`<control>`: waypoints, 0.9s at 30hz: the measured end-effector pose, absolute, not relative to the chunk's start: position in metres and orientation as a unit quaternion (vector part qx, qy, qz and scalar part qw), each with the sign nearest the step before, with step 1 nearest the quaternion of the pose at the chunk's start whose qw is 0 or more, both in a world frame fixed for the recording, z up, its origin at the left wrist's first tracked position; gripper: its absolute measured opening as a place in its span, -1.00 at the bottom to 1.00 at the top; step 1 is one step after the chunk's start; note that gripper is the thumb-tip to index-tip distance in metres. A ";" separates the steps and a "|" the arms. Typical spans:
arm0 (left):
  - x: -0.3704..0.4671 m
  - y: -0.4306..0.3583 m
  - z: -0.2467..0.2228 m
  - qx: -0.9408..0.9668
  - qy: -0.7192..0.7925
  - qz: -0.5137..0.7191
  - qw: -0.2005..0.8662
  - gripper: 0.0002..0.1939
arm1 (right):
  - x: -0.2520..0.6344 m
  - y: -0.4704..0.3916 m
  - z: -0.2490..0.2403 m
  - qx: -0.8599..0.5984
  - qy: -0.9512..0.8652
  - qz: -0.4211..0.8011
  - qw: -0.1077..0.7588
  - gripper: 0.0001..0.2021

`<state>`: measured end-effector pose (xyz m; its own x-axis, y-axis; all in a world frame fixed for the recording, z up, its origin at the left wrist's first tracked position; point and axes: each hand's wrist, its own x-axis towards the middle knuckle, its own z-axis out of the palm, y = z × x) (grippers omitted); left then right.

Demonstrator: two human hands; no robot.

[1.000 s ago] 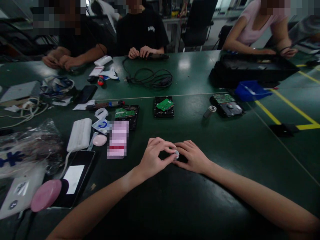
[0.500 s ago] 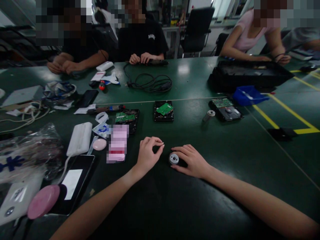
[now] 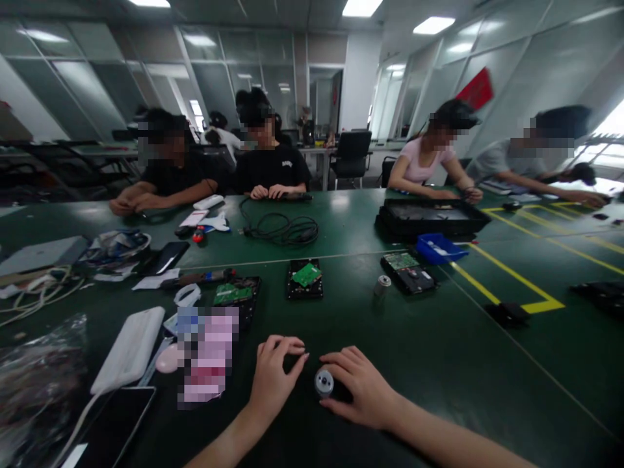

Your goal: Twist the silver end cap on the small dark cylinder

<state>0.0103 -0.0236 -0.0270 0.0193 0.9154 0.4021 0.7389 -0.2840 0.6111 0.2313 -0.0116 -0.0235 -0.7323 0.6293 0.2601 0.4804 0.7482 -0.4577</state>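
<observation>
A small round silver metal part (image 3: 324, 383) stands on the green table (image 3: 351, 318), between the thumb and fingers of my right hand (image 3: 363, 389), which curve around it. My left hand (image 3: 277, 377) is just to its left, thumb and index fingertips curled close together with a narrow gap and nothing visible between them. Beyond the hands lies a black hard drive (image 3: 305, 290) with a green circuit board (image 3: 307, 275) on it. A second silver cylinder (image 3: 383, 286) stands farther to the right, beside another opened drive (image 3: 414, 276).
At the left are a pink pixelated packet (image 3: 214, 348), a white power bank (image 3: 129, 348), a tablet (image 3: 110, 426), a screwdriver (image 3: 199, 278) and plastic bags. Across the table are a coiled black cable (image 3: 283, 229), a black tray (image 3: 433, 221), a blue tray (image 3: 439, 249) and several people.
The camera view has tilted up, so the table and hands appear lower and more of the room shows. My left thumb and fingertips are slightly farther apart. The right hand stays around the silver part.
</observation>
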 end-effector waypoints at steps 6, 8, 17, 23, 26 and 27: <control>0.024 -0.035 -0.010 0.653 0.499 0.497 0.278 -0.89 | 0.230 -0.009 -0.029 -0.310 -0.910 0.196 0.193 -0.54; 0.028 -0.041 -0.003 0.669 0.468 0.493 0.299 -0.87 | 0.230 -0.009 -0.029 -0.309 -0.909 0.199 0.195 -0.53; 0.023 -0.045 -0.006 0.747 0.440 0.430 0.254 -0.77 | 0.229 -0.005 -0.039 -0.297 -0.910 0.185 0.221 -0.56; 0.018 -0.040 -0.005 0.796 0.425 0.389 0.185 -0.75 | 0.231 -0.004 -0.029 -0.299 -0.917 0.187 0.185 -0.55; 0.019 -0.041 -0.006 0.791 0.434 0.391 0.182 -0.68 | 0.231 -0.005 -0.030 -0.297 -0.919 0.183 0.183 -0.54; 0.019 -0.041 -0.009 0.782 0.441 0.399 0.189 -0.63 | 0.231 -0.004 -0.033 -0.293 -0.921 0.179 0.181 -0.53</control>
